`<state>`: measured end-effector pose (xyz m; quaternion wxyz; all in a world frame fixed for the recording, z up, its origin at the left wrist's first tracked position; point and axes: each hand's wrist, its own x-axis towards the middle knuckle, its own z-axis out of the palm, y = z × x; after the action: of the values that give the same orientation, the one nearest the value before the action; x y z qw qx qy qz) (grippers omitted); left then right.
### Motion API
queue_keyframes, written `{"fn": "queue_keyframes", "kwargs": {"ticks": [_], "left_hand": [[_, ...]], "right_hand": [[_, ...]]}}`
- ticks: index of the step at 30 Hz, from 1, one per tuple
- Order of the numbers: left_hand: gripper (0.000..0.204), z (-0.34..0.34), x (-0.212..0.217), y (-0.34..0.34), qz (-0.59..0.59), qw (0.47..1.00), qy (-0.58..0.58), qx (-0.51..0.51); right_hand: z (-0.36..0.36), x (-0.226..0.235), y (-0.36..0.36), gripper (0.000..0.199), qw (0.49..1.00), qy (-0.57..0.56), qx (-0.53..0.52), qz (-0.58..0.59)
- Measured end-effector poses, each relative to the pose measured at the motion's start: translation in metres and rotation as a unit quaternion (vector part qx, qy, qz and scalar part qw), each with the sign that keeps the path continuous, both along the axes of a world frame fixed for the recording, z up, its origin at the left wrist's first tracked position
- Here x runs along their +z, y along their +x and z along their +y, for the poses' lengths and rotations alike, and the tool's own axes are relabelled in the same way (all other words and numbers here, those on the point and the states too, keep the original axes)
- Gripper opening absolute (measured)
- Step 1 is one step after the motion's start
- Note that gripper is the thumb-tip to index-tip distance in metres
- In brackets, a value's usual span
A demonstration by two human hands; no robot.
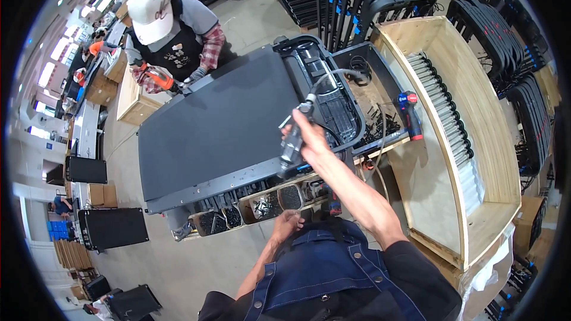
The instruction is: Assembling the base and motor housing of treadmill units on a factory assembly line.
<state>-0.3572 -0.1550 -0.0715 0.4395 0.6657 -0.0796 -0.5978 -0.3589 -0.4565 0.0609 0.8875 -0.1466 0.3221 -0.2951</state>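
My right hand [312, 137] is closed round a dark, silver-topped air screwdriver [291, 145], held above the near right edge of a black treadmill deck [220, 101]. A grey air hose [333, 74] runs from the tool's top toward the parts tray. Low in front of my apron, my left hand [288, 223] has its fingers curled together, beside the small-parts bins [244, 212] along the deck's near side. Whatever it pinches, if anything, cannot be made out. Screws and small dark fasteners fill the bins. At the deck's right end, the black motor compartment [324, 92] lies uncovered.
Across the deck, a co-worker in a white cap [151, 9] holds an orange power tool [160, 78] at its edge. To the right are a tray [389, 65] of bolts, a red-blue cordless driver [410, 116] and a wooden crate [437, 202] with metal rollers. Black frames [380, 0] stand behind.
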Motion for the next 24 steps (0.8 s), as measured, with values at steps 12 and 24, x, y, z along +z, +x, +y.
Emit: {"fn": "queue_keyframes", "kwargs": {"ticks": [12,24], "left_hand": [[0.032,0.019,0.019,0.016,0.006,0.999,-0.052,0.000],[0.030,0.000,0.014,0.032,-0.024,0.979,-0.101,-0.174]], "right_hand": [[-0.002,-0.039,0.068,0.052,0.927,-0.217,0.101,0.287],[0.047,-0.029,0.011,0.044,0.731,-0.523,0.117,0.421]]}}
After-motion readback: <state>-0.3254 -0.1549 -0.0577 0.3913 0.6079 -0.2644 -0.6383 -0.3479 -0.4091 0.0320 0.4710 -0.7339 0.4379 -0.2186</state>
